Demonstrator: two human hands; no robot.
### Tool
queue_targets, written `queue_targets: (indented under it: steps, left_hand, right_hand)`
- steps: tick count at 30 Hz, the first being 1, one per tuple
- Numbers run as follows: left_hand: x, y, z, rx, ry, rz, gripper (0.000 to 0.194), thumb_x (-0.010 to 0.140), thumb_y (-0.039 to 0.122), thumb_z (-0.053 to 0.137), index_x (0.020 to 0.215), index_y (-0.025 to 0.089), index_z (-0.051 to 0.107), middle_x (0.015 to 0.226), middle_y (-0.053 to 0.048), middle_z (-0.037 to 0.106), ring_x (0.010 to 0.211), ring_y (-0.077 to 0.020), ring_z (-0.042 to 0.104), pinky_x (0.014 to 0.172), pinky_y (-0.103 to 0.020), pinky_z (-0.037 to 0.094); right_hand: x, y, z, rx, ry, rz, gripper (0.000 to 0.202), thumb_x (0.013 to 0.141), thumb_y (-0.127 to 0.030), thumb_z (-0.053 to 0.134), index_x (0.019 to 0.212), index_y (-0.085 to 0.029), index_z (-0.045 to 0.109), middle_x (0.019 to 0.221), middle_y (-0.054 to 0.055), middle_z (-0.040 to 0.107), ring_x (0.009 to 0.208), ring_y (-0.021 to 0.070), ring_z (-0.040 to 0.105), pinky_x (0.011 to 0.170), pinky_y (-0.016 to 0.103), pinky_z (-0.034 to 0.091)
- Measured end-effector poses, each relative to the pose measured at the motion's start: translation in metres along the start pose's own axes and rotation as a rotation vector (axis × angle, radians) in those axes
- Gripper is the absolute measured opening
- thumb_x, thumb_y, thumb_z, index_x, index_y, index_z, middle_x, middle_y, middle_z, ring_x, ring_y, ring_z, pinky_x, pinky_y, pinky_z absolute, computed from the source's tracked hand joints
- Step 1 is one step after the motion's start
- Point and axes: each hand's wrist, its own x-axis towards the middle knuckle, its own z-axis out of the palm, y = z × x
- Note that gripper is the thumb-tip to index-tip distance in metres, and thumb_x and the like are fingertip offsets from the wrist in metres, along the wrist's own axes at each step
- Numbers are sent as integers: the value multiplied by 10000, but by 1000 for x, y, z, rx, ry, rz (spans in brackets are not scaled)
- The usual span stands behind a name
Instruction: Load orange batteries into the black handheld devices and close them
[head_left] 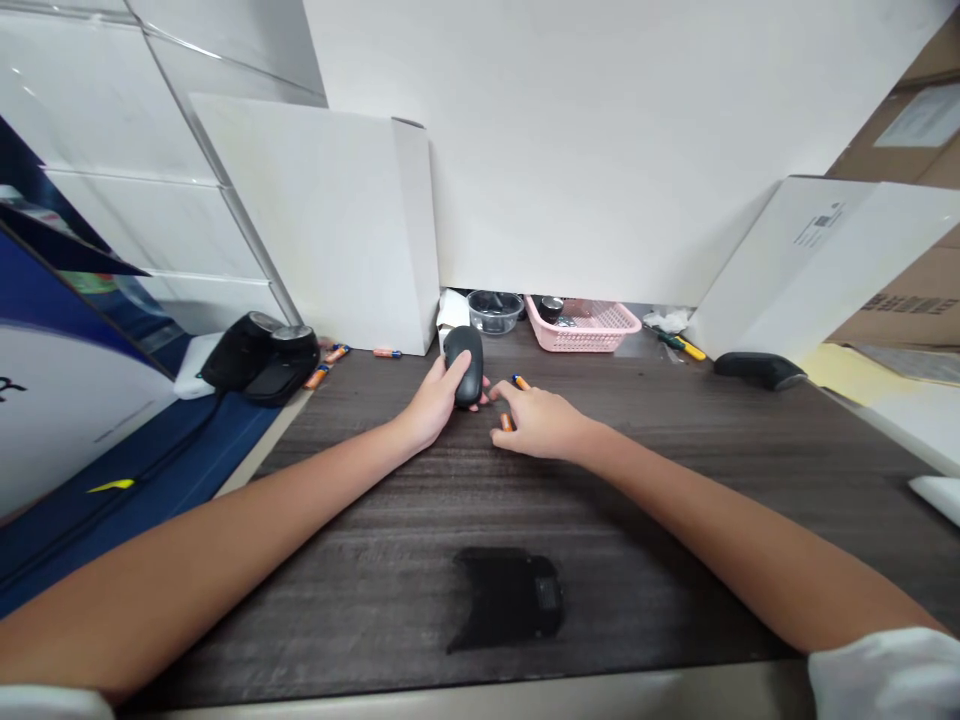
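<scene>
At the near edge of a dark wood-grain table (pixel 360 610), a thin black cover (pixel 508 598) lies flat, near the middle. A bare forearm slants in from each near corner, the two converging toward the table's centre.

There, the left hand (pixel 439 400) is wrapped round a rounded black mouse (pixel 465 362), with the thumb along its upper side and fingertips showing past its right edge. The mouse points away from the person, slightly left of centre. Just to the right, the right hand (pixel 544 422) is turned palm inward, its wrist fairly straight. Its thumb and forefinger are curved and parted, with an orange battery (pixel 507 422) showing between them; whether they grip it cannot be told. An orange-and-blue battery (pixel 521 382) shows just beyond the knuckles.

The step in hand appears to be handling the batteries beside the steadied mouse. From this pose, the next move seems to call for a sure fingertip pinch on a battery, with the mouse kept still.

Farther back on the left, a loose battery (pixel 387 352) lies before a tall white box (pixel 322 230). At the far edge stand a clear bowl (pixel 495 316) and, to its right, a pink basket (pixel 581 342).
</scene>
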Motion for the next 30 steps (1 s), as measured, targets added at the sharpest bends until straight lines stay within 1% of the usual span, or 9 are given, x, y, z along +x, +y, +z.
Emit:
queue_targets:
  steps: [3,6,8,11,13,16,21,26,30]
  left_hand:
    - [0,-2,-1,47,-24,17,530,953,611,745,1200,201,519,916,-22,728,732,-163,704,636,-289,555]
    - [0,-3,-2,82,-39,27,529,964,597,736,1221,204,491,956,-24,726,764,-165,708,700,-318,577]
    - [0,-3,-3,88,-42,26,530,963,583,741,1223,205,475,975,-29,729,759,-162,709,731,-335,581]
    - [0,-3,-4,100,-60,7,533,957,563,756,1235,204,477,1016,-39,732,786,-167,724,779,-353,580]
    - [0,-3,-4,107,-71,1,555,938,551,782,1247,203,479,1038,-37,730,813,-167,731,812,-359,579]
    - [1,-2,-4,63,-92,-9,607,908,537,820,1291,207,484,1061,-33,733,850,-168,735,854,-361,578]
    - [3,-1,0,-57,-91,-39,575,948,571,726,1381,251,525,1190,-65,734,943,-215,725,851,-381,601]
    - [1,1,1,20,-87,1,546,822,332,757,1329,237,577,1206,-42,720,1038,-231,694,915,-365,584]
    - [-1,3,2,-25,-138,-30,577,879,484,750,1358,241,539,1067,-28,695,924,-227,681,810,-364,576]
  right_hand:
    - [-4,-6,-5,2,-38,-65,414,856,-144,666,1248,-241,575,748,-50,656,701,213,657,1051,460,477]
    - [-5,-3,-12,34,6,-38,347,817,-142,679,1143,-233,600,770,-29,665,736,214,640,821,373,500]
    - [-4,3,-20,77,111,-2,248,809,-172,693,1043,-226,631,809,-2,694,740,209,632,700,337,451]
    - [3,13,-31,189,320,-34,119,869,-211,664,981,-208,703,878,31,741,779,198,649,731,337,460]
    - [8,18,-34,297,426,-100,177,930,-227,605,1038,-202,743,910,40,756,804,193,656,756,339,477]
    - [14,21,-28,468,509,-170,222,981,-276,577,1138,-213,721,884,15,730,718,165,609,710,326,486]
    - [15,15,-9,548,547,-237,198,989,-431,699,1031,-238,715,972,27,750,763,168,629,699,325,499]
    - [12,12,-3,481,594,-283,187,1042,-331,599,1148,-253,732,1047,48,763,871,202,689,783,355,539]
    - [12,13,2,498,570,-236,230,1024,-290,592,1246,-279,650,1054,26,787,830,193,689,797,353,552]
